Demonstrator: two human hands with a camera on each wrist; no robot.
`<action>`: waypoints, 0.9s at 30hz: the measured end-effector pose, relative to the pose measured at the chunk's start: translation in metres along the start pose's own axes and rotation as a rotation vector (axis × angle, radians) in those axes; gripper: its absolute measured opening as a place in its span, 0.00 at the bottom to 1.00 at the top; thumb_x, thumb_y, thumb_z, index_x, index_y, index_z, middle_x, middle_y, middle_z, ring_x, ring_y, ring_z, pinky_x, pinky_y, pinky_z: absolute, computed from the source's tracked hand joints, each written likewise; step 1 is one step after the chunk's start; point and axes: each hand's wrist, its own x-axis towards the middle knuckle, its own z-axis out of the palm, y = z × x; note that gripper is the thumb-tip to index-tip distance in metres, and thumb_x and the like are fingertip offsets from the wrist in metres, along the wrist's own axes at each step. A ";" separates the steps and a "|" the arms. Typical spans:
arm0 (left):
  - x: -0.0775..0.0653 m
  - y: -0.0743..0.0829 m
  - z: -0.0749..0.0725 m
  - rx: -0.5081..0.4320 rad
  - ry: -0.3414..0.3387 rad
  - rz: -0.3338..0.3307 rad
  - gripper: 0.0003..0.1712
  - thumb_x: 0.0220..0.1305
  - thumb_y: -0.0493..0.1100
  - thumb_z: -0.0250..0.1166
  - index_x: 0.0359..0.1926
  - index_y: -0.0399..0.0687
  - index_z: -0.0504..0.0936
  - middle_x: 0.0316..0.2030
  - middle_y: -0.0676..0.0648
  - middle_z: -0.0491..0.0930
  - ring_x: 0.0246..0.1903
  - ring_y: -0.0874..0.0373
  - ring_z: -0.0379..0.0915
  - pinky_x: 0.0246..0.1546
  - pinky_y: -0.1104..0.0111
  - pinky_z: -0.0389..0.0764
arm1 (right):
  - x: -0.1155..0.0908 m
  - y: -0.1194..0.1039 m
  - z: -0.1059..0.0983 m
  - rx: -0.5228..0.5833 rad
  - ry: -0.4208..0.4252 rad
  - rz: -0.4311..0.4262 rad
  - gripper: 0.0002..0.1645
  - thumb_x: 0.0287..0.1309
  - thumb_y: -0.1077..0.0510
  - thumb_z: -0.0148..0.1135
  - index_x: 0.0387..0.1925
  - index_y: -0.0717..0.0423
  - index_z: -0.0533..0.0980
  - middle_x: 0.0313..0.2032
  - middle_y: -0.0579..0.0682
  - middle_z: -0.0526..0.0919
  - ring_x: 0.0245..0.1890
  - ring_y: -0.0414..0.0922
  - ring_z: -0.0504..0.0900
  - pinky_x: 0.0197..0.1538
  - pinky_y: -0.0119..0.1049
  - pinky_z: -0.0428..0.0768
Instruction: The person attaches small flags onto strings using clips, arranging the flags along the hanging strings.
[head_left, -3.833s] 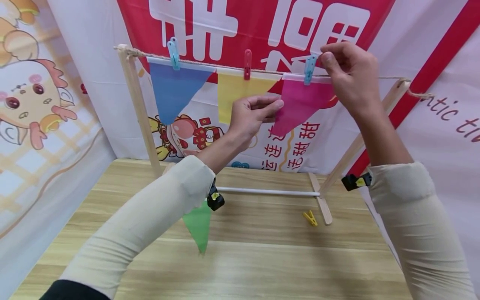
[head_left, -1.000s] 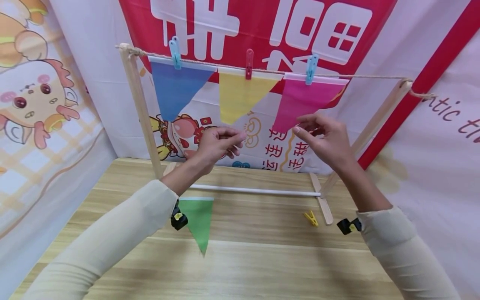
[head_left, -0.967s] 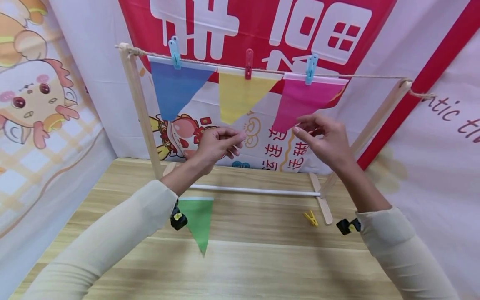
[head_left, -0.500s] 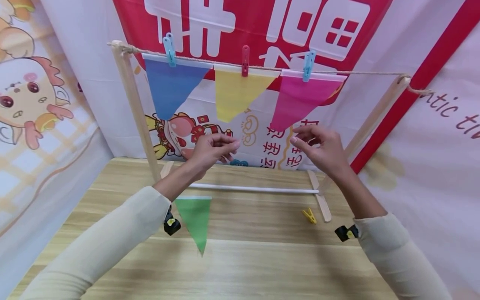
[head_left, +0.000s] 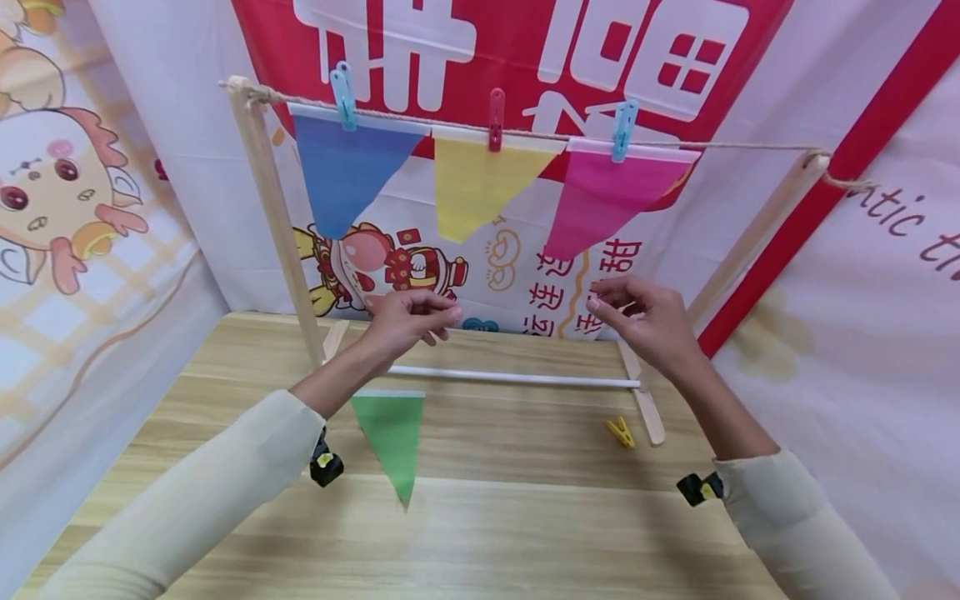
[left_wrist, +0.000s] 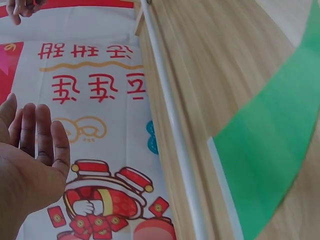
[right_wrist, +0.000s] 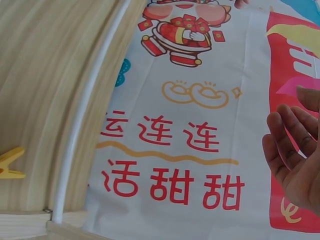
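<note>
In the head view my left hand (head_left: 408,323) hangs in the air below the yellow pennant (head_left: 487,183), fingers relaxed and holding nothing. My right hand (head_left: 647,321) hovers below the pink pennant (head_left: 611,196), its fingers loosely bent around nothing. A twine line (head_left: 738,145) carries those two and a blue pennant (head_left: 348,171). Two light blue clothespins (head_left: 624,132) and a red clothespin (head_left: 496,121) grip their top edges. On the table lie a green pennant (head_left: 393,433), nearer my left hand, and a yellow clothespin (head_left: 620,432) to the right.
The twine runs between two wooden posts (head_left: 273,217) joined low down by a white rod (head_left: 517,379). Flat wooden feet (head_left: 651,417) stand on the wooden table (head_left: 510,533). A printed red and white cloth (head_left: 510,267) hangs close behind the frame.
Both hands have come down from the pink pennant and its clothespin at the line. The left hand has drawn away leftward. The pink pennant hangs free of the fingers.
</note>
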 end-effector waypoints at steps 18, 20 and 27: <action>-0.008 -0.030 -0.031 0.168 -0.005 -0.019 0.23 0.79 0.56 0.75 0.60 0.43 0.91 0.49 0.46 0.91 0.45 0.52 0.90 0.48 0.63 0.91 | -0.018 0.022 0.008 -0.024 -0.065 0.150 0.17 0.76 0.48 0.75 0.57 0.52 0.89 0.41 0.52 0.93 0.39 0.49 0.87 0.41 0.27 0.85; -0.010 -0.033 -0.033 0.175 -0.001 -0.041 0.25 0.79 0.57 0.75 0.61 0.42 0.90 0.49 0.46 0.90 0.45 0.53 0.89 0.47 0.65 0.90 | -0.020 0.023 0.010 -0.018 -0.077 0.177 0.17 0.77 0.47 0.74 0.57 0.51 0.89 0.42 0.52 0.93 0.40 0.50 0.87 0.40 0.29 0.86; -0.015 -0.043 -0.042 0.217 0.005 -0.098 0.30 0.78 0.61 0.74 0.65 0.42 0.88 0.57 0.38 0.91 0.54 0.44 0.89 0.58 0.54 0.90 | -0.024 0.027 0.012 0.004 -0.103 0.218 0.20 0.77 0.42 0.74 0.57 0.50 0.89 0.45 0.52 0.94 0.41 0.51 0.87 0.40 0.31 0.86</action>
